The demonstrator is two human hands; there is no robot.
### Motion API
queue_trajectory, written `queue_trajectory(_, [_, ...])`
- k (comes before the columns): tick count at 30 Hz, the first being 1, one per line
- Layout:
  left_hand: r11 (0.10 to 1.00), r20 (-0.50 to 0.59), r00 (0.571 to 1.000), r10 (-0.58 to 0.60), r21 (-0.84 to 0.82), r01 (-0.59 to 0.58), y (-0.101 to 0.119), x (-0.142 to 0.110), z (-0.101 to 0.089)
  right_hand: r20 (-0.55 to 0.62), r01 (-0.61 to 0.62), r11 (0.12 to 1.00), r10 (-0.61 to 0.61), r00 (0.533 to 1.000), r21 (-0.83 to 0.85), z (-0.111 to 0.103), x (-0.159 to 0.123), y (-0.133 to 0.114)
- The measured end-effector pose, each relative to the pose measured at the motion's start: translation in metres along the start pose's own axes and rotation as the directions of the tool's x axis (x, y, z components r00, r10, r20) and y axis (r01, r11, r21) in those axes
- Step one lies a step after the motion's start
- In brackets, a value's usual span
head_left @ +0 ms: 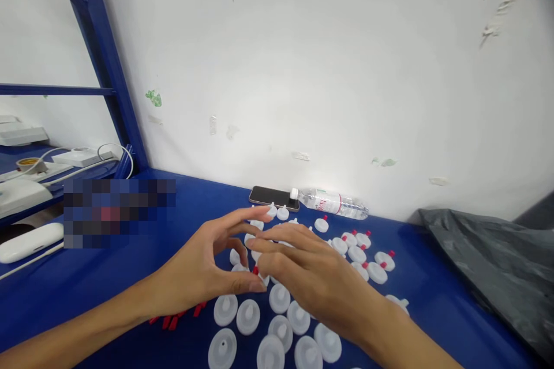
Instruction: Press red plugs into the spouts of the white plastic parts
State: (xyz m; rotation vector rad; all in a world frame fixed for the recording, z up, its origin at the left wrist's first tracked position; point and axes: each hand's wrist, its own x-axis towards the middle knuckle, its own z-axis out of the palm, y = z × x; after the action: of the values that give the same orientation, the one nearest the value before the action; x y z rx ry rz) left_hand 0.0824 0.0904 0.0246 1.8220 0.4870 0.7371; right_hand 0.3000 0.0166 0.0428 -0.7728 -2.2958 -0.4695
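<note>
My left hand [212,262] is curved in a wide C, thumb and fingers apart, over the middle of the blue table. Facing it, my right hand [314,277] has its fingers bent and pressed together. By its fingertips and the left thumb is a white round cap-like piece with a red tip [255,270], mostly hidden by the right fingers. Around both hands lie white round pieces [248,317] with short central nozzles. Several similar pieces fitted with red tips [377,273] are to the right. Loose red tips [170,322] lie beneath my left forearm.
At the wall [303,69] lie a dark phone [264,195] and a clear plastic bottle [333,202] on its side. A grey plastic sheet [480,259] covers the table's right side. White devices with cables [30,242] and a blue metal frame [104,40] stand left.
</note>
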Motion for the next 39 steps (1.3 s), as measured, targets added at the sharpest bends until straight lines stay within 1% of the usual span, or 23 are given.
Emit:
queue_trajectory(2, [0.995,0.146,0.988,-0.047,-0.085,0.06,0.005,0.002,-0.001,-0.041,0.04,0.999,-0.04,0.998,-0.007,0.001,0.003,-0.004])
queue_trajectory(3, [0.991,0.196,0.979,-0.061,-0.106,0.083,0.007,0.003,-0.002,-0.049,0.051,0.999,-0.051,0.997,-0.002,0.002,0.003,-0.006])
queue_trajectory(5, [0.985,0.234,0.969,-0.081,-0.133,0.115,0.009,0.004,-0.003,-0.048,0.054,0.998,-0.053,0.997,0.018,0.003,0.004,-0.008])
queue_trajectory(8, [0.978,0.23,0.969,-0.093,-0.164,0.133,0.008,0.005,-0.004,-0.044,0.049,0.998,-0.047,0.998,0.042,0.003,0.004,-0.009])
queue_trajectory(12, [0.98,0.233,0.967,-0.106,-0.14,0.141,0.008,0.003,-0.004,-0.025,0.049,0.997,-0.047,0.999,0.055,0.003,0.004,-0.01])
queue_trajectory(15, [0.978,0.221,0.97,-0.101,-0.158,0.138,0.008,0.003,-0.004,-0.021,0.037,0.997,-0.036,0.999,0.067,0.004,0.003,-0.009])
queue_trajectory(20, [0.968,0.181,0.978,-0.105,-0.205,0.142,0.005,0.005,-0.003,0.031,-0.089,0.978,0.085,0.996,0.186,0.008,-0.001,-0.008])
queue_trajectory(23, [0.963,0.181,0.976,-0.117,-0.219,0.156,0.004,0.004,-0.001,0.035,-0.094,0.98,0.089,0.995,0.176,0.007,-0.002,-0.005])
queue_trajectory(24, [0.965,0.161,0.979,-0.122,-0.21,0.154,0.004,0.004,-0.001,0.02,-0.102,0.98,0.1,0.995,0.17,0.005,-0.002,-0.003])
queue_trajectory(25, [0.973,0.115,0.985,-0.13,-0.178,0.149,0.005,0.004,-0.002,-0.005,-0.124,0.979,0.127,0.992,0.162,0.002,-0.002,0.0])
queue_trajectory(26, [0.983,0.048,0.99,-0.134,-0.119,0.139,0.005,0.004,-0.003,-0.037,-0.162,0.976,0.169,0.985,0.145,-0.002,-0.001,0.004])
queue_trajectory(28, [0.988,-0.109,0.988,-0.106,0.098,0.117,0.005,0.006,-0.008,-0.079,-0.303,0.95,0.308,0.948,0.072,-0.009,-0.002,0.017])
queue_trajectory(29, [0.965,-0.174,0.982,-0.073,0.235,0.113,0.004,0.007,-0.012,-0.072,-0.394,0.919,0.395,0.916,0.024,-0.012,-0.004,0.025])
queue_trajectory(30, [0.924,-0.215,0.976,-0.032,0.365,0.111,0.002,0.008,-0.016,-0.053,-0.481,0.876,0.48,0.876,-0.024,-0.015,-0.007,0.035])
queue_trajectory(31, [0.867,-0.224,0.975,0.01,0.488,0.103,0.0,0.009,-0.021,-0.016,-0.56,0.826,0.56,0.828,-0.066,-0.016,-0.011,0.045])
queue_trajectory(33, [0.736,-0.191,0.979,0.066,0.672,0.081,-0.005,0.011,-0.03,0.042,-0.64,0.761,0.646,0.762,-0.105,-0.015,-0.021,0.064])
queue_trajectory(35, [0.64,-0.132,0.988,0.082,0.767,0.05,-0.008,0.014,-0.037,0.084,-0.678,0.725,0.688,0.72,-0.125,-0.01,-0.033,0.081])
queue_trajectory(37, [0.603,-0.076,0.996,0.05,0.797,0.03,-0.008,0.015,-0.042,0.131,-0.701,0.699,0.715,0.687,-0.142,-0.004,-0.044,0.093])
queue_trajectory(39, [0.601,-0.014,1.0,-0.018,0.799,0.022,-0.005,0.015,-0.046,0.185,-0.706,0.691,0.722,0.666,-0.155,0.001,-0.052,0.1])
